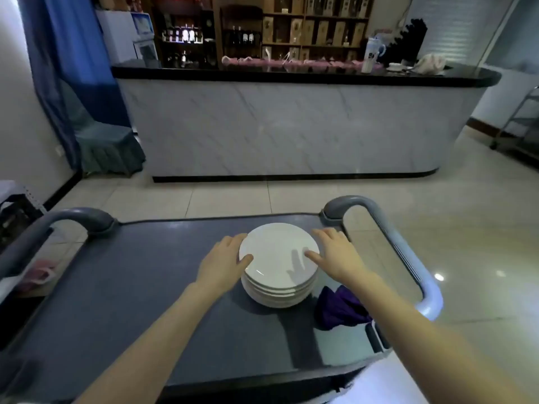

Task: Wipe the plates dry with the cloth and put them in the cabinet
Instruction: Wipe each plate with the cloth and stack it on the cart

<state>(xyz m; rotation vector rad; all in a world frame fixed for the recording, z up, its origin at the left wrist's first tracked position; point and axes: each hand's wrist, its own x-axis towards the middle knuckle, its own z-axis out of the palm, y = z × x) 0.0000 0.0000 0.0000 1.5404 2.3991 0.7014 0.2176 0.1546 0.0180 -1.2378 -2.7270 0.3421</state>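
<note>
Plates, round, white and glossy (278, 258), sit in a short stack on the dark grey tabletop (131, 287) of a service cart, towards its far right part. From my feed I count about five, all lying flat with faces up; being round, they show no long axis, and the stack leans slightly, its lower plates shifted nearer to me than the top one.

Both hands are on the top plate. My view shows the left hand (221, 260) at the left rim, fingers curled around the far edge and thumb pressing on the upper face. The right hand (335, 255) is at the right rim, fingers spread loosely over the far right edge, thumb resting on the face. Neither is closed tight; I cannot tell whether the plate is lifted off the stack or only touched.

A crumpled purple cloth (338, 310) lies on the tabletop just right of the stack and nearer to me, partly under the right forearm, apart from both hands.

Grey curved cart handles (408, 243) rise at the left and right ends. Across the tiled floor stands a white marble-patterned bar counter with a black top (291, 126).
</note>
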